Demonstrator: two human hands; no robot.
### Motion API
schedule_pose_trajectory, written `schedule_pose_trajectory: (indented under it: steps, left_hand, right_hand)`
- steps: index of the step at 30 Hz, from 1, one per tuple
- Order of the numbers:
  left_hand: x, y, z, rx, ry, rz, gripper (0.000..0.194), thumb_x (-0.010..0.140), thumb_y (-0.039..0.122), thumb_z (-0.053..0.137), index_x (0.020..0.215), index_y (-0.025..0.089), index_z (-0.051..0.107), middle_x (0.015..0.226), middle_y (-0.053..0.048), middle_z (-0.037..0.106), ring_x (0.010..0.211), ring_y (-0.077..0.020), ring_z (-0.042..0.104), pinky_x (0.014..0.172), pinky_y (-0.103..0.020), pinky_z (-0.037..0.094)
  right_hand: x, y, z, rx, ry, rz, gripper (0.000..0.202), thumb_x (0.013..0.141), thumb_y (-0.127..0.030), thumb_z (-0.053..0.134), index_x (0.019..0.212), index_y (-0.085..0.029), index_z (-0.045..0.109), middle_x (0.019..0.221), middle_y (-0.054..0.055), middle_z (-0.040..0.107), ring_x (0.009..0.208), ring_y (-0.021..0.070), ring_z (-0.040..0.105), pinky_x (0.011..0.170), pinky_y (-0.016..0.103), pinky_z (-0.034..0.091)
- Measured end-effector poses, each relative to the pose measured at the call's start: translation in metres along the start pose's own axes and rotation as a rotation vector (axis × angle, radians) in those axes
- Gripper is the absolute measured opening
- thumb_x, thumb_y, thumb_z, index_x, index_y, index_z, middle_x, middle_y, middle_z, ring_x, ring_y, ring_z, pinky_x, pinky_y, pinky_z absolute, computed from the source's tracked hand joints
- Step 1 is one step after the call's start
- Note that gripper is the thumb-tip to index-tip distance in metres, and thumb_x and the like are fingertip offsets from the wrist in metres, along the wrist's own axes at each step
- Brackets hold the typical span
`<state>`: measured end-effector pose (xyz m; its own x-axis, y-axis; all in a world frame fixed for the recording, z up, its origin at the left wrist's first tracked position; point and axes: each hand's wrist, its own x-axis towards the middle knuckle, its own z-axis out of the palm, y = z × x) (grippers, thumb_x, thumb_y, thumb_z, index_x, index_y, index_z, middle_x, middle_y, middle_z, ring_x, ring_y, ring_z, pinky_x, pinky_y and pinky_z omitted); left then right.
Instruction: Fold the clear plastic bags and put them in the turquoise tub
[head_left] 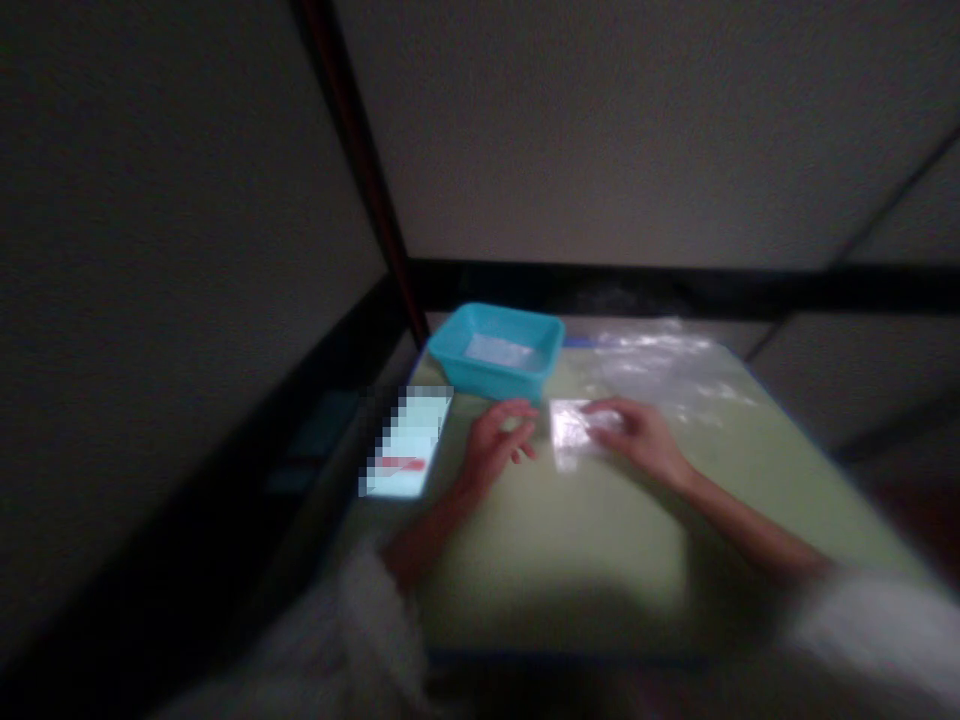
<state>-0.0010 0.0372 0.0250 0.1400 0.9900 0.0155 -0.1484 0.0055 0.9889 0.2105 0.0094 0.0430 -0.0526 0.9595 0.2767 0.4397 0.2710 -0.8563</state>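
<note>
My right hand point(634, 435) pinches a small shiny clear plastic bag point(568, 432) by its right side, over the table. What the bag holds, if anything, is too blurred to make out. To the left of the bag is my left hand point(499, 440), its fingers apart and slightly curled, with nothing in them. A turquoise plastic basket point(495, 382) stands just beyond my left hand. Inside it lies a whitish, flat item point(499, 350), perhaps plastic too.
A lit screen point(409, 440), partly pixelated, lies at the table's left edge. Crumpled clear plastic point(660, 365) spreads over the far right of the pale green table point(577, 560). Behind the table rises a grey wall point(637, 140).
</note>
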Motion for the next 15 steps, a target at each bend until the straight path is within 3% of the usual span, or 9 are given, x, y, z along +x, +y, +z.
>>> schedule_pose_trajectory:
  steps: [2,4,9,15]
  left_hand:
    - [0.010,0.009,-0.006,-0.096,0.187,-0.009,0.028,0.066,0.027,0.071,0.088,0.015,0.059,0.087,-0.005,0.070,0.047,-0.0089,0.061,0.040,-0.016,0.038]
    - [0.023,0.017,-0.013,-0.146,0.281,-0.022,0.025,0.070,0.029,0.068,0.087,0.017,0.055,0.081,-0.001,0.068,0.049,-0.0089,0.062,0.040,-0.015,0.037]
    - [0.050,0.024,-0.025,-0.208,0.337,-0.124,0.021,0.074,0.031,0.066,0.081,0.017,0.053,0.071,0.001,0.065,0.048,-0.0089,0.061,0.038,-0.015,0.036]
    - [0.063,0.020,-0.028,-0.286,0.328,-0.205,0.016,0.074,0.025,0.067,0.075,0.015,0.055,0.062,0.002,0.062,0.048,-0.0064,0.059,0.040,-0.013,0.037]
  right_hand:
    - [0.016,-0.012,-0.008,-0.067,-0.040,-0.089,0.020,0.073,-0.032,0.064,0.087,-0.019,0.071,0.090,0.007,0.072,0.071,0.0193,0.064,0.059,0.030,0.051]
    - [0.030,-0.023,-0.015,-0.115,-0.063,-0.146,0.020,0.073,-0.031,0.064,0.086,-0.018,0.071,0.090,0.007,0.072,0.071,0.0193,0.065,0.060,0.030,0.051]
    - [0.050,-0.033,-0.023,-0.154,-0.012,-0.198,0.020,0.074,-0.032,0.064,0.086,-0.017,0.071,0.088,0.007,0.073,0.068,0.0186,0.064,0.060,0.030,0.051]
    - [0.054,-0.027,-0.027,-0.139,0.003,-0.182,0.020,0.073,-0.033,0.064,0.084,-0.018,0.071,0.088,0.007,0.072,0.071,0.0196,0.064,0.061,0.031,0.051]
